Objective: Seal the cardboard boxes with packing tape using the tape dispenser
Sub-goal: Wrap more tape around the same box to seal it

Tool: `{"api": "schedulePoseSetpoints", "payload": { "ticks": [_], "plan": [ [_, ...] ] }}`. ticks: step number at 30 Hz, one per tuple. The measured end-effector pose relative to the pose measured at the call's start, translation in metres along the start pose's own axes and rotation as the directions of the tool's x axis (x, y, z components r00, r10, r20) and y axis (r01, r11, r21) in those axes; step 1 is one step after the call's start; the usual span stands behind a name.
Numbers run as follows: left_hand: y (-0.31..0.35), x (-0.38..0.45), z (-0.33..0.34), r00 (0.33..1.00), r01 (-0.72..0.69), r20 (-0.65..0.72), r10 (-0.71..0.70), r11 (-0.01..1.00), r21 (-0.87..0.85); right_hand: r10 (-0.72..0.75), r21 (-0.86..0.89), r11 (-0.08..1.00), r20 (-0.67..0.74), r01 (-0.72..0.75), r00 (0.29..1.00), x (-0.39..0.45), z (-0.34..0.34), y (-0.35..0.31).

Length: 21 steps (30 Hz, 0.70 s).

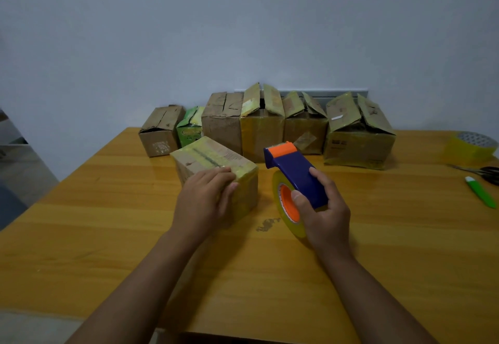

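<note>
Two hands work beside the taped box (216, 160) on the worktop (108, 235): the left hand (205, 198) lies flat, fingers straight, on its near top edge; the right hand (321, 208), just right of the box, grips the blue tape dispenser (294, 171). Six boxes (270, 125) line up behind it.

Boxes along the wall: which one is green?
The small green box, second from the left in the row, wedged between two plain brown cardboard boxes; all others are brown or yellow-taped.
</note>
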State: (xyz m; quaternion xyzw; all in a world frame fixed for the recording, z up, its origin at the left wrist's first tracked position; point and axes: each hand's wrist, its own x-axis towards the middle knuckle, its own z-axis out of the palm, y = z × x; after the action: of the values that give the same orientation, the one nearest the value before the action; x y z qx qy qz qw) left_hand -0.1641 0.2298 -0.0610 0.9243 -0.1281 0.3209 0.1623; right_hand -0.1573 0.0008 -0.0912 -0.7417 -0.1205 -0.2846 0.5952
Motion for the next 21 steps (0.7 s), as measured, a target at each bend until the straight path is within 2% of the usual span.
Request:
{"api": "schedulePoseSetpoints", "payload": {
  "ticks": [7, 11, 15, 19, 21],
  "plan": [
    [-0.008, 0.003, -0.007, 0.993, -0.008, 0.119, 0.007, 1.0, 0.01, -0.001, 0.001, 1.0, -0.005, 0.001, 1.0, 0.0, 0.0, -0.001],
    [-0.014, 0.006, -0.017, 0.971, 0.003, 0.238, 0.004, 1.0, -0.03, 0.005, -0.009, 1.0, -0.002, -0.005, 1.0, -0.001, 0.0, 0.0],
    [-0.018, 0.008, -0.021, 0.96, -0.054, 0.275, 0.055, 0.998, -0.011, 0.005, -0.009, 1.0, -0.01, -0.005, 1.0, 0.0, 0.0, 0.0],
    [-0.026, 0.012, -0.028, 0.906, -0.081, 0.414, 0.089, 0.996, -0.035, 0.007, -0.006, 1.0, -0.004, -0.007, 1.0, 0.0, -0.001, -0.001],
    [-0.03, 0.013, -0.031, 0.893, -0.086, 0.442, 0.089, 0.996, -0.028, 0.006, -0.002, 1.0, -0.001, -0.006, 1.0, -0.001, -0.001, -0.002]
  ]
}}
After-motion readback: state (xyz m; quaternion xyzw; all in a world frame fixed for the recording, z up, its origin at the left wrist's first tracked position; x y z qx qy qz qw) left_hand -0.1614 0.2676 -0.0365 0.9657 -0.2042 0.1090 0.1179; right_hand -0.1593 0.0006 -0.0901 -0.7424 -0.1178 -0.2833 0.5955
